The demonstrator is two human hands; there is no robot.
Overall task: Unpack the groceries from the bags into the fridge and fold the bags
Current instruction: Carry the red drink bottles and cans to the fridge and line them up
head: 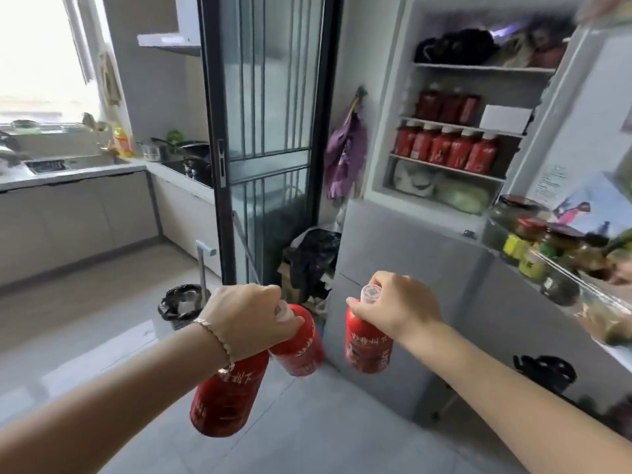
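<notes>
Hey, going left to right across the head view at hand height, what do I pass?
Black-lined bin → left hand gripping two red bottles → right hand gripping one red bottle → door-shelf jars.

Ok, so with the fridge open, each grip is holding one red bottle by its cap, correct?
Not quite. The left-hand grip holds two: a lower red bottle and an upper red bottle. Only the right-hand grip holds one, the right red bottle, by its cap. The fridge is open, as you said. The head view shows this.
</notes>
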